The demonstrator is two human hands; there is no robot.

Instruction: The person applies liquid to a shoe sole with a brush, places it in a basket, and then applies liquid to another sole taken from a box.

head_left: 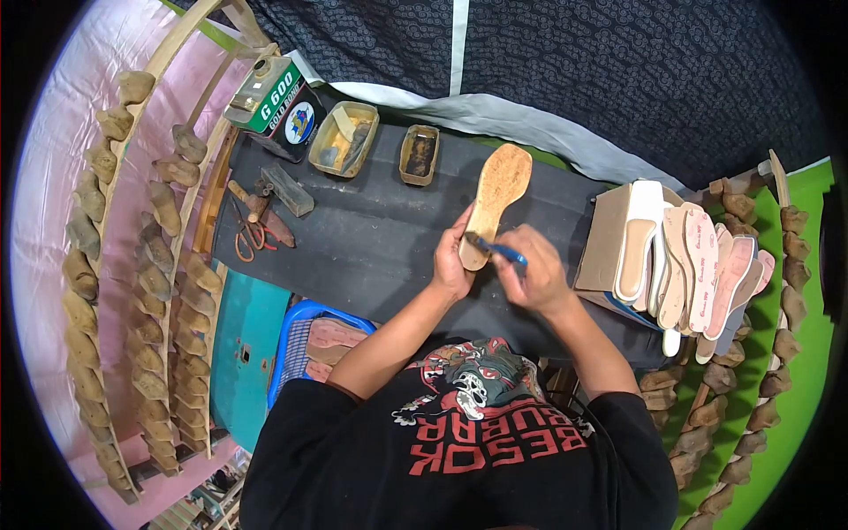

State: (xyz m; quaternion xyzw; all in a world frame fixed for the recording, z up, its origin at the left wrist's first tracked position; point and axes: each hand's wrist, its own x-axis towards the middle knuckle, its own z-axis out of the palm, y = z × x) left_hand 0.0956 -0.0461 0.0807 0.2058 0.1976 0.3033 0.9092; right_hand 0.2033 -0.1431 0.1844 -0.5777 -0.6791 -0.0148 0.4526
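Note:
A tan, shoe-sole-shaped insole point(502, 181) is held above the dark table, its wide end pointing away from the body. My left hand point(453, 258) grips its narrow heel end from the left side, fingers closed round the edge. In my right hand point(535, 272) is a blue-handled brush point(508, 253), pinched between the fingers. The brush's dark tip touches the insole near the heel. Part of the heel end lies behind the brush and the fingers.
On the dark table point(371, 234) are a glue can point(276, 110), two plastic tubs point(345, 139) point(420, 155), scissors point(249, 237) and a hammer point(249, 202). Insoles point(698, 265) and a cardboard box point(605, 238) stand right. A blue basket point(281, 346) sits below left; racks of shoe lasts flank both sides.

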